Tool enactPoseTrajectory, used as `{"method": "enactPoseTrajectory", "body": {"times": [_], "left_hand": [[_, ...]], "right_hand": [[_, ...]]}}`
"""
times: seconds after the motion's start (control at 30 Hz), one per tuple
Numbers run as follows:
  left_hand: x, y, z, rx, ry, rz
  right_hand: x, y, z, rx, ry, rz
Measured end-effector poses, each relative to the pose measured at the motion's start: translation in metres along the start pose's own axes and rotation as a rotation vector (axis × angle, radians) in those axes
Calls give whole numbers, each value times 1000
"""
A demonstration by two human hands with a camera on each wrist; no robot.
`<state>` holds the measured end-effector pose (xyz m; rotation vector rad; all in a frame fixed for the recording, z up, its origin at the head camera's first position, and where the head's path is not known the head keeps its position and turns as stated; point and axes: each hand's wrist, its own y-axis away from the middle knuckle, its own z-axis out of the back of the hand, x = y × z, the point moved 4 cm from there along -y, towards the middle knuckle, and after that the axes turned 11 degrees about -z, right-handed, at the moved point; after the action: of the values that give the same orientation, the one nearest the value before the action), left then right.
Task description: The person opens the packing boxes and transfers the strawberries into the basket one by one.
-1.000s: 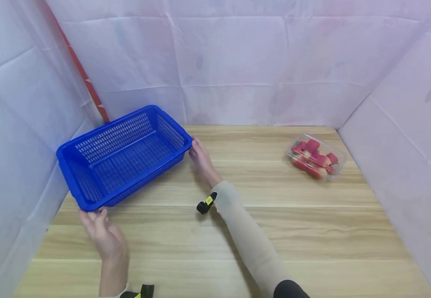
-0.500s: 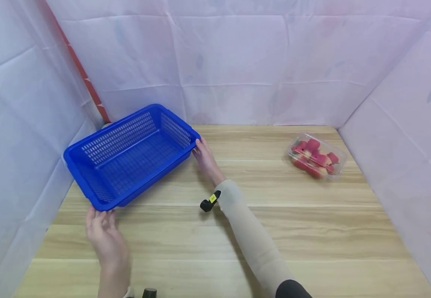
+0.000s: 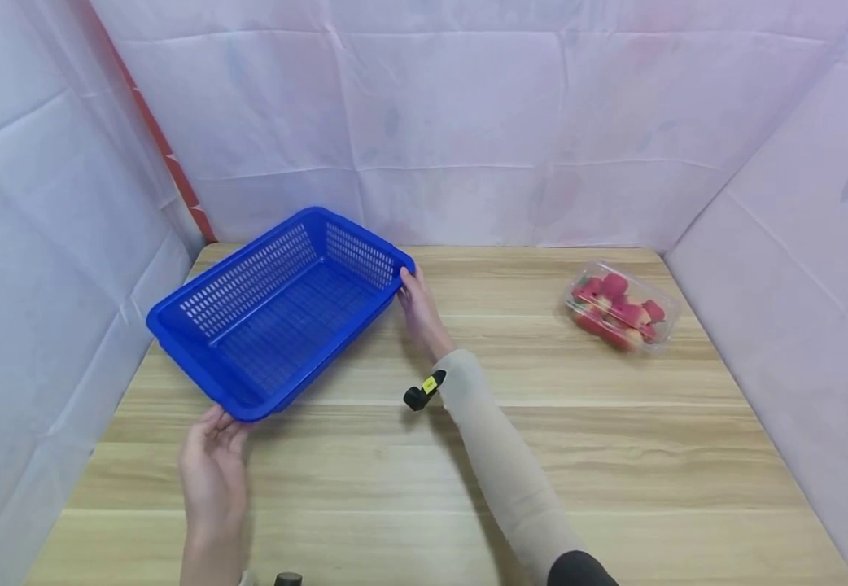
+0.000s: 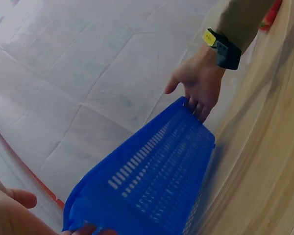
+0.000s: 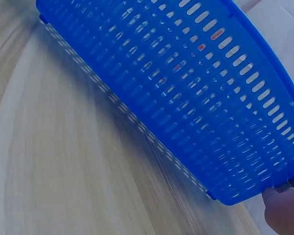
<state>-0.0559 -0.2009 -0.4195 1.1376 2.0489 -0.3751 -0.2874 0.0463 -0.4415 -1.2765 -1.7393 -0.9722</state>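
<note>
A blue plastic basket [image 3: 292, 325] with slotted sides is held by its two ends, set at a slant on the left of the head view. My left hand [image 3: 212, 472] holds the near left corner, its fingers hooked under the rim [image 4: 108, 232]. At the opposite end my right hand [image 3: 421, 313] grips the right corner, thumb up by the rim and fingers below it. Seen from the right wrist, the basket's long slotted wall [image 5: 161, 88] stands close over the wood, casting a shadow. Its inside holds nothing.
A clear plastic box [image 3: 660, 346] of red and pale fruit, strawberry-like, stands at the back right of the wooden table [image 3: 395, 488]. White sheets [image 3: 453, 122] wall the back and both sides. A red strip [image 3: 168, 155] runs down the back left corner.
The basket has moved to the right and slightly towards me, turning a little, with both hands still on it. The fruit box has stayed in place.
</note>
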Motion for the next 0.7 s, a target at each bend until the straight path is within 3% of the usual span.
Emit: {"method": "enactPoseTrajectory", "body": {"times": [0.1, 0.27, 0.57, 0.7], "left_hand": [[2, 0, 2, 107, 0, 66], [6, 1, 2, 331, -37, 119], [19, 5, -2, 517, 66, 252], [27, -1, -5, 654, 102, 336]], "right_hand": [[3, 0, 7, -23, -17, 6], [6, 1, 16, -56, -50, 34], [11, -1, 31, -101, -66, 50], [17, -6, 39, -129, -71, 36]]}}
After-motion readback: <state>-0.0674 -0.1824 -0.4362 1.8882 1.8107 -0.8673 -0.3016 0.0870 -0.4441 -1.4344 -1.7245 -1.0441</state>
